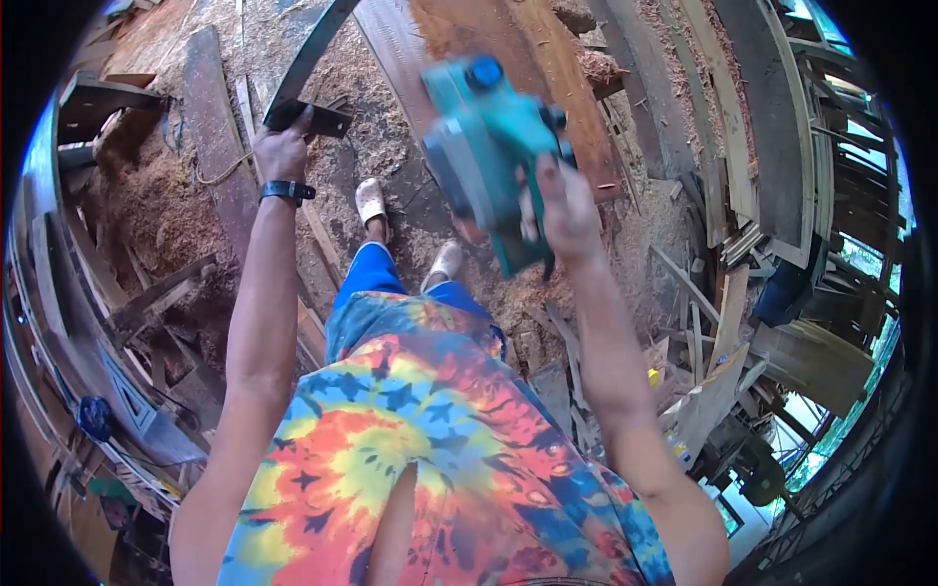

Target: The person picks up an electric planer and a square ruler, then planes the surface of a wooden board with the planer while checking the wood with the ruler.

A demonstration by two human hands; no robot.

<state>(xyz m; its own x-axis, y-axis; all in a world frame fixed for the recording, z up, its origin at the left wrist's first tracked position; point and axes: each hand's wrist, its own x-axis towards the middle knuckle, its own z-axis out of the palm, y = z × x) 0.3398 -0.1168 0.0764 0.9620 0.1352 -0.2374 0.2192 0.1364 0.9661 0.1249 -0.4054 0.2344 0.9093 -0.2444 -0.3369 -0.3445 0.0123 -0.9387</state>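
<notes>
A teal power planer (493,156), blurred by motion, hangs in my right hand (570,210), whose fingers wrap round its handle. Beyond it lies a broad reddish-brown plank (508,44) with a planed-looking surface. At the left, my left hand (282,146) is closed on the lower end of a dark metal framing square (311,61), whose long arm runs up to the top edge of the view. A dark watch is on my left wrist.
Shavings and sawdust cover the ground around my feet in light clogs (371,203). A weathered board (217,137) lies at the left. Long boards (767,107) are at the right, with scrap wood below them. A blue coiled object (95,417) is at lower left.
</notes>
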